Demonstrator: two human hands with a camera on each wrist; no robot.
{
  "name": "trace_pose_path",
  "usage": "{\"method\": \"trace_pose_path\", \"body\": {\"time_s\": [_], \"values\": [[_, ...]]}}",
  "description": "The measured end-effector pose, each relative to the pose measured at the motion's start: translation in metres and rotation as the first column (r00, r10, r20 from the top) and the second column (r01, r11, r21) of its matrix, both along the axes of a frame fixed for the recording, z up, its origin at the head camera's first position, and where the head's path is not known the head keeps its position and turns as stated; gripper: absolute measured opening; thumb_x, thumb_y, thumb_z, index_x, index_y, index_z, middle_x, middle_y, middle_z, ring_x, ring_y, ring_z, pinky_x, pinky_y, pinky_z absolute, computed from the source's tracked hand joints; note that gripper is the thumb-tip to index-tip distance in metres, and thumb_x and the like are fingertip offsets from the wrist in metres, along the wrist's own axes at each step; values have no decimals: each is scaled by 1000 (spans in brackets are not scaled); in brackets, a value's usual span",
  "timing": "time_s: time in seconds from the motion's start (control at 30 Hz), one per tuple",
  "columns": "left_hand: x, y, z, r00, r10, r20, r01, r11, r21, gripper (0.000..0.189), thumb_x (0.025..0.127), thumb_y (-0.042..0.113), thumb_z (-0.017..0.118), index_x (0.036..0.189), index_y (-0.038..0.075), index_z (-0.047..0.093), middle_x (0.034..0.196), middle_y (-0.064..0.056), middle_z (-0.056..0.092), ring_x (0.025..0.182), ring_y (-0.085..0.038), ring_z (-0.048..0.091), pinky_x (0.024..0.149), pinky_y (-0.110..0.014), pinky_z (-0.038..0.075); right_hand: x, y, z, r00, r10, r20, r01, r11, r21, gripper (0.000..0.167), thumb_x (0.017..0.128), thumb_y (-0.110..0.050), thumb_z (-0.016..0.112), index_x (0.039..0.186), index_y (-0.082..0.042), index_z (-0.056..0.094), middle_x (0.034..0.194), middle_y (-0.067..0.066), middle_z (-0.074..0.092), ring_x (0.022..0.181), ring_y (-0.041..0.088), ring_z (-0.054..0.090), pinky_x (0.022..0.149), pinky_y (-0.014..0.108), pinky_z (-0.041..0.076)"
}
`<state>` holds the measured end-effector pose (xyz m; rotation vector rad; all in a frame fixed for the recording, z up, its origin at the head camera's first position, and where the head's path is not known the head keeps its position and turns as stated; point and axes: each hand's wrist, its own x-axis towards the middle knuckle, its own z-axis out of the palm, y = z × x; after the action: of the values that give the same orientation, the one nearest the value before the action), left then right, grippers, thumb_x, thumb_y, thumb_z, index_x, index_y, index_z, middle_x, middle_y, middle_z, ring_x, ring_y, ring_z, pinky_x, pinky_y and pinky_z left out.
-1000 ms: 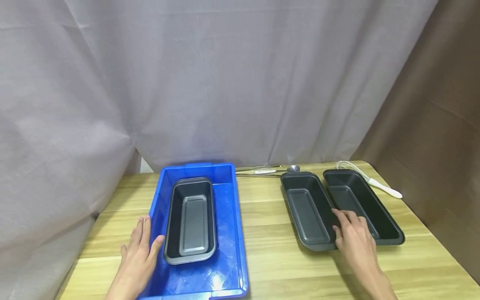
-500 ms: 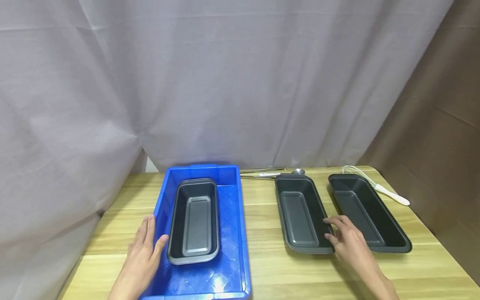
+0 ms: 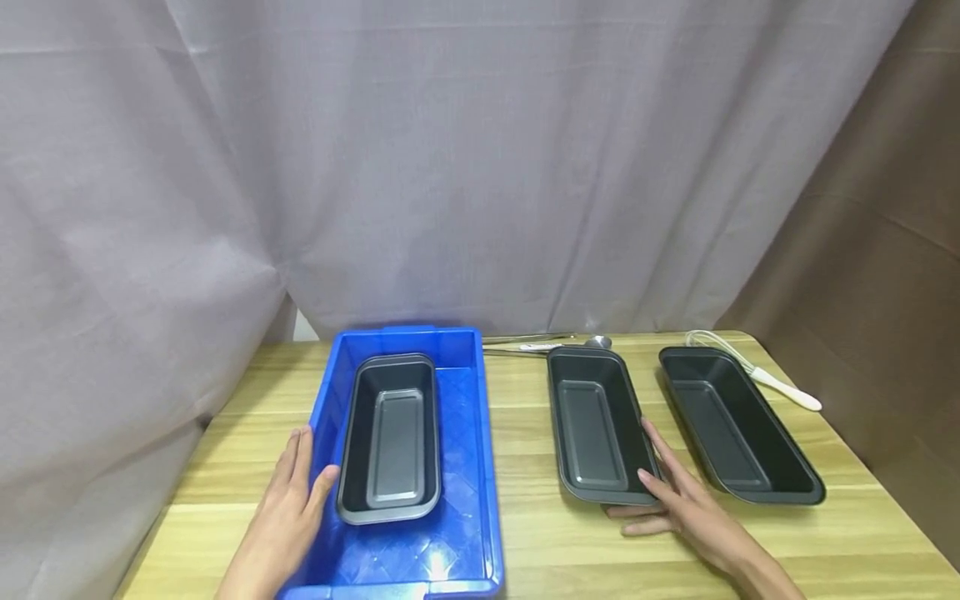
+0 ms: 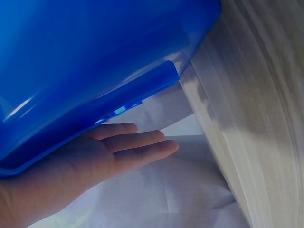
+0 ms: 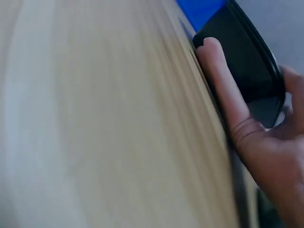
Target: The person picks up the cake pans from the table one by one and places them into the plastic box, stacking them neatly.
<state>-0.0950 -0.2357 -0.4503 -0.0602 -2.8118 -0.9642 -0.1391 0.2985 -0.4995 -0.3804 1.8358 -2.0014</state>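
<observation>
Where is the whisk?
In the head view, the whisk lies at the back right corner of the table, beside the rightmost black pan.

1. Straight in, counting three dark loaf pans (image 3: 397, 446) (image 3: 592, 433) (image 3: 723, 433) on show!
2. Now adding one blue bin (image 3: 461, 500), just the one.
3. Spotting one white-handled whisk (image 3: 783, 389), too.
4. Across to the slim metal utensils (image 3: 538, 347), too overlapped for a sure total, with one round metal head (image 3: 598, 342) showing.
5. Tallying two hands (image 3: 281, 517) (image 3: 693, 512), one left, one right.
6. And one wood-grained table (image 3: 528, 450) underneath.
</observation>
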Motion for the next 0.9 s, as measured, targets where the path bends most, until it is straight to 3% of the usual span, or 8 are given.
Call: {"method": "trace_pose_path", "body": {"time_s": [0.07,0.13,0.17,0.2,0.27,0.33,0.6,0.9], "values": [[-1,1,0,1000,-2,3,2,1000,3,73,119,33,48,170,-11,20,174,-40,20,160,-61,25,124,-74,29,-2,-1,-4,1000,19,20,-17,996,-86,81,121,-9,34,173,-48,-16,166,4,-56,155,69,13,97,61,63],[-1,2,1,1000,-1,9,1,1000,4,73,119,32,49,170,-11,20,174,-40,20,160,-60,26,125,-74,29,-5,-2,-8,998,50,38,-42,981,-190,85,119,-3,33,173,-47,-15,164,-3,-58,160,61,10,103,61,60],[-1,3,1,1000,-1,15,1,1000,6,73,119,32,49,170,-11,20,175,-39,20,160,-60,25,125,-74,29,-5,-3,-9,997,68,46,-56,969,-239,87,118,1,33,174,-46,-14,163,-5,-59,163,53,13,107,61,58],[-1,4,1,1000,0,16,0,1000,4,73,119,32,49,170,-11,20,175,-39,20,160,-60,26,125,-74,29,-6,-4,-9,995,85,57,-66,957,-283,89,117,5,33,174,-45,-13,162,-6,-59,162,46,28,110,60,56],[-1,5,1,1000,0,13,0,1000,-1,72,119,31,49,169,-12,21,174,-39,21,159,-60,27,125,-73,30,-7,-6,-9,993,90,71,-63,944,-324,93,114,10,37,176,-42,-9,161,-3,-56,145,37,58,113,56,55],[-1,5,1,1000,0,10,0,1000,-6,72,119,32,48,169,-12,21,174,-39,22,159,-60,28,125,-73,30,-6,-8,-8,993,87,81,-55,938,-343,95,111,14,40,176,-38,-5,163,3,-50,137,29,67,114,54,55],[0,3,1,1000,8,8,-8,1000,-7,71,119,32,48,170,-11,20,174,-38,22,160,-59,27,126,-72,29,-4,-15,-4,997,39,62,-21,963,-270,98,106,18,48,175,-35,3,164,28,-14,136,27,67,113,57,55],[1,1,0,1000,9,-13,-9,1000,-2,72,119,32,49,169,-11,21,174,-39,22,160,-60,26,124,-74,30,1,-23,12,997,66,46,-52,962,-267,93,106,18,46,171,-40,12,160,31,9,137,30,67,114,58,54]]}}
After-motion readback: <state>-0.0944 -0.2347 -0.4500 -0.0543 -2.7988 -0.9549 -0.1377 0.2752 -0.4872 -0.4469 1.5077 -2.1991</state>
